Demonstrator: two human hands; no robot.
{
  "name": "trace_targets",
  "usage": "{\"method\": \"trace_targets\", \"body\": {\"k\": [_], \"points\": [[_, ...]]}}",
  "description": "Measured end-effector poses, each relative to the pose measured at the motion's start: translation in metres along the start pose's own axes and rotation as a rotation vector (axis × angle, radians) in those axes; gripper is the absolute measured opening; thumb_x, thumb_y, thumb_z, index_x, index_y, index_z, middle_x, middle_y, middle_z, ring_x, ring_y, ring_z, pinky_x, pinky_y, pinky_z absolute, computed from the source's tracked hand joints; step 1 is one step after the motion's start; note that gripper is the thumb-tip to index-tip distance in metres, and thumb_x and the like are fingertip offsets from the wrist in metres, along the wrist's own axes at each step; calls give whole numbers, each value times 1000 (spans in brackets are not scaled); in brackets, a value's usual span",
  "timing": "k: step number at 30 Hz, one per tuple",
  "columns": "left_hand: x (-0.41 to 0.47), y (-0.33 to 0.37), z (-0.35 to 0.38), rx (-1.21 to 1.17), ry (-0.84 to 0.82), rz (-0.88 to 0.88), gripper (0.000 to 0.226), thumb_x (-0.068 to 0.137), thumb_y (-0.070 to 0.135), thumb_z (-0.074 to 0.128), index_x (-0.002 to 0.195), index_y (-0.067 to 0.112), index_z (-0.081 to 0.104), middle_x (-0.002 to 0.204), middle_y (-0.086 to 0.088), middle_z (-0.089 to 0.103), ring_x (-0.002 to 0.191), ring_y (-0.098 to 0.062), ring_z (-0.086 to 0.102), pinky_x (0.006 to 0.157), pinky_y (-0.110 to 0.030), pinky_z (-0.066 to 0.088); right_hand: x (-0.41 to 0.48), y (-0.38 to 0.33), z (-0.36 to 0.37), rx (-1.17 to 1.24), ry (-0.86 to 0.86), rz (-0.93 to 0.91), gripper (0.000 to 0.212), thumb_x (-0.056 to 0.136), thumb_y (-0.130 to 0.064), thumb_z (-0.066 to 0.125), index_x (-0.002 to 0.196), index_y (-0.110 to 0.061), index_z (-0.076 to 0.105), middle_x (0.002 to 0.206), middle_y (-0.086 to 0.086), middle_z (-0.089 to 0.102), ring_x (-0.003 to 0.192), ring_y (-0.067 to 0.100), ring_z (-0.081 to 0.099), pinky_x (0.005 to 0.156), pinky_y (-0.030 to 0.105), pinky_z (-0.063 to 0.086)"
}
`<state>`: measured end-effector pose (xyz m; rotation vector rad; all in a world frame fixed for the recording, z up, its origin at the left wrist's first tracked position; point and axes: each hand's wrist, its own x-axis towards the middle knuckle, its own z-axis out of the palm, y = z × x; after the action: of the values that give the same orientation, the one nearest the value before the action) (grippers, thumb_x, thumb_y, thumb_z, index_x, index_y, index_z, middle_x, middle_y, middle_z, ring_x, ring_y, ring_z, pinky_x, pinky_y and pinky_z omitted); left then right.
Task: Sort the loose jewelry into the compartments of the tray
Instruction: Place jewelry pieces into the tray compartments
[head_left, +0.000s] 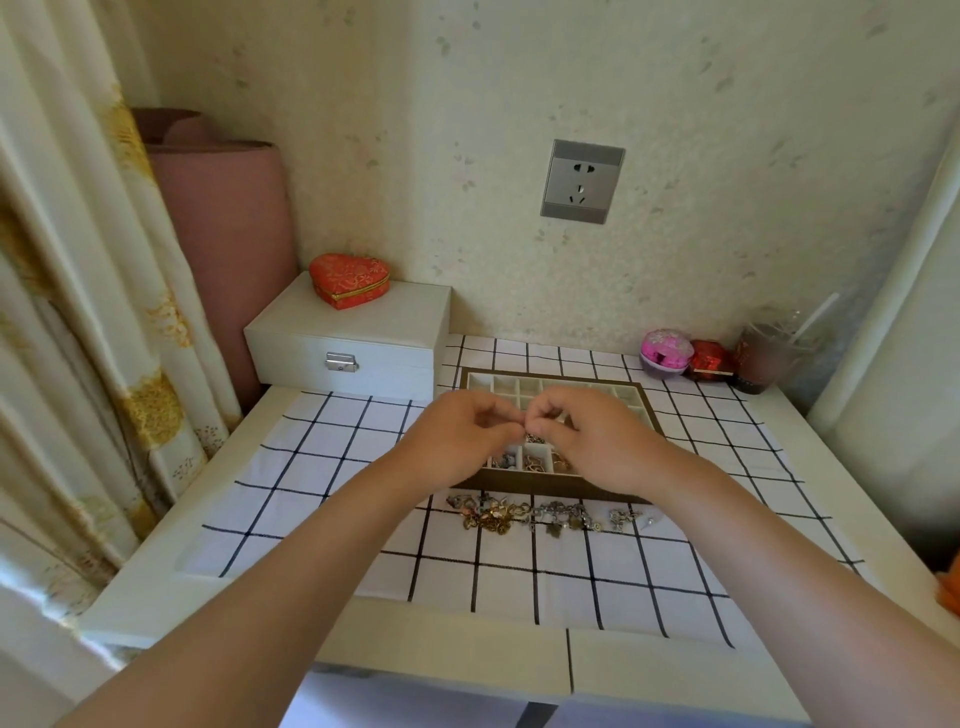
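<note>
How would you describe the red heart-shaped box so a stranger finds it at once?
Find the white case with a metal latch, behind and left of the tray. The heart-shaped box lies on its lid. It is the only heart shape; the other red box stands far right.

Hands: two in shot, left hand (462, 441) and right hand (587, 441).
Compartment tray (550, 486): just the one.
Compartments: a whole grid, no full count possible, a good part hidden under the hands.
Compartments showing pieces inside: three, front row, in the gap between the wrists.
Loose jewelry (540, 514): one tangled row, pieces too knotted to count.
White latch box (353, 338): one.
Heart-shaped red box (349, 280): one.
Small boxes, back right: two, a pink round box (666, 352) and a red box (710, 359).
Glass (763, 358): one.
Wall socket (582, 182): one.
Checked cloth (519, 571): one.
Pink rolls (228, 249): two, it seems.
</note>
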<state>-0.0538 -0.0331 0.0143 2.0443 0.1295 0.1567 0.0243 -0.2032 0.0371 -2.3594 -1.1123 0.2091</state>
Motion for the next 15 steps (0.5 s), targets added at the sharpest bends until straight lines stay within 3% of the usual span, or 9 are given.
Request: {"method": "trace_targets", "body": {"k": [3, 7, 10, 15], "points": [[5, 4, -1, -184, 98, -96, 13, 88, 20, 73, 101, 22, 74, 93, 5, 75, 76, -7, 70, 77, -22, 57, 7, -1, 3, 129, 90, 19, 9, 99, -27, 59, 93, -30, 65, 89, -13, 64, 67, -16, 53, 65, 16, 37], [13, 6, -7, -282, 184, -168, 7, 88, 22, 74, 95, 23, 74, 88, 6, 74, 65, -1, 66, 55, -10, 46, 17, -4, 3, 237, 200, 41, 5, 92, -26, 70, 90, -30, 71, 84, -13, 70, 66, -11, 58, 66, 19, 41], [18, 7, -11, -286, 218, -127, 10, 87, 24, 75, 96, 20, 76, 89, 6, 75, 68, -3, 65, 55, -8, 46, 23, -6, 0, 294, 227, 67, 7, 91, -24, 72, 85, -29, 73, 73, -17, 69, 54, -8, 56, 63, 20, 42], [26, 5, -16, -263, 226, -112, 10, 88, 27, 73, 96, 22, 77, 86, 8, 75, 68, -5, 66, 60, -13, 49, 33, -8, -1, 411, 245, 87, 6, 90, -20, 74, 88, -25, 76, 77, -8, 73, 49, 8, 56, 58, 18, 52]]}}
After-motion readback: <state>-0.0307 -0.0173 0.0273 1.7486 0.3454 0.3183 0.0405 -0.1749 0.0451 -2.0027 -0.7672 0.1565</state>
